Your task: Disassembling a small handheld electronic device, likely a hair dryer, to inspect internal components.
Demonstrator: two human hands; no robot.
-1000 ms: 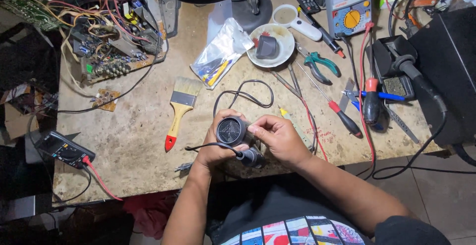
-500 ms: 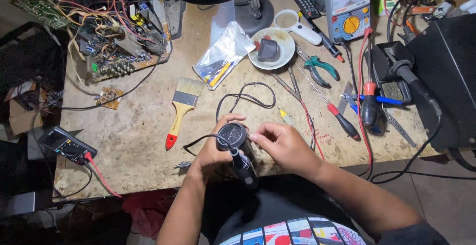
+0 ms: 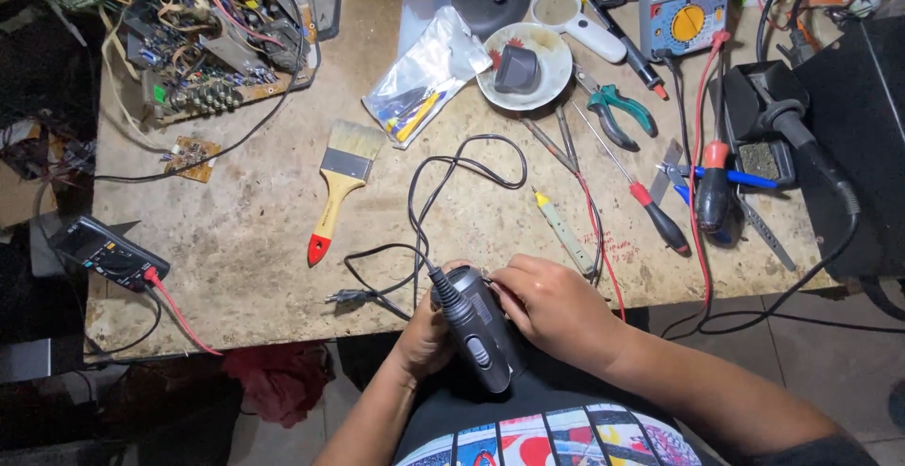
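My left hand [image 3: 422, 332] and my right hand [image 3: 558, 310] both grip a black corded hand tool [image 3: 481, 332] at the near edge of the workbench [image 3: 245, 268]. The tool lies lengthwise between my hands, its switch side facing up and its far end pointing toward my body. My right fingers press on its upper end. Its black cord [image 3: 460, 170] runs from the top of the tool and loops across the bench. A small plug [image 3: 347, 296] lies to the left of my left hand.
A paintbrush [image 3: 339, 188] with a red-tipped handle lies left of the cord. A black multimeter [image 3: 108, 251] sits at the left edge, circuit boards [image 3: 207, 47] at the back left. A plastic bag [image 3: 429, 75], white bowl [image 3: 545, 75], pliers [image 3: 617, 113], screwdriver [image 3: 655, 212] and tester pen [image 3: 566, 230] lie behind and to the right.
The tool has turned in my hands: its round end faced up before, and now its long body shows, lowered toward my lap. Both hands have stayed on it.
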